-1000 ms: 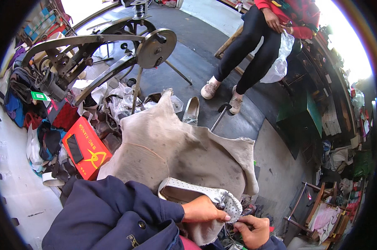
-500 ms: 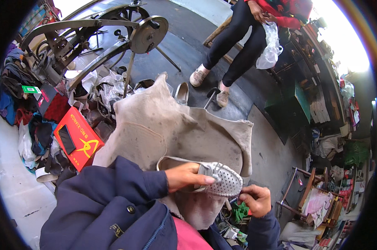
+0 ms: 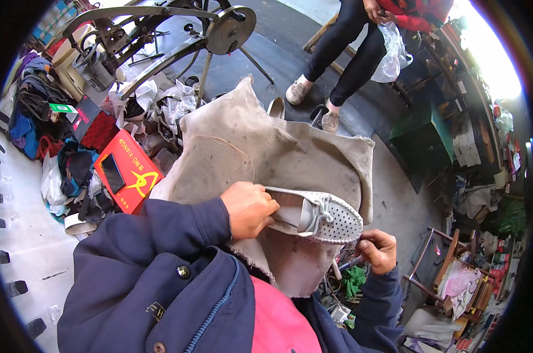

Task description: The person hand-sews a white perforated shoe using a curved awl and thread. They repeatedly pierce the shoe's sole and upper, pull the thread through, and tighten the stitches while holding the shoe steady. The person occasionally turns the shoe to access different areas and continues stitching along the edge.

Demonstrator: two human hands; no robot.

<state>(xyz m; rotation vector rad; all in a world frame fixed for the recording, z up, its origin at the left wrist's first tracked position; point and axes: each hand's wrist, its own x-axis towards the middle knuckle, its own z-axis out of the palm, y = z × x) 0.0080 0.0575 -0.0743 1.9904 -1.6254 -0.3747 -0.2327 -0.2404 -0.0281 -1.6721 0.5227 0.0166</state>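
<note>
My left hand (image 3: pixel 250 210) is closed on the heel end of a pale slip-on shoe (image 3: pixel 336 220) with a dotted toe and a lace bow, lying nearly sideways over a stained beige cloth (image 3: pixel 290 159) on my lap. A thin thread curves across the cloth. My right hand (image 3: pixel 373 250) is curled just beside and below the toe, fingers pressed together; what they hold is too small and hidden to make out.
A metal machine with a wheel (image 3: pixel 230 29) stands at the back left, above piled scraps and bags. A red box (image 3: pixel 125 153) carries a phone (image 3: pixel 113 173). A seated person's legs (image 3: pixel 363 59) are ahead, with a plastic bag. A wooden frame (image 3: pixel 437 270) stands at right.
My left hand has moved from the front of the shoe back to its heel end. The shoe has turned, showing its upper. The whole scene has shifted in view.
</note>
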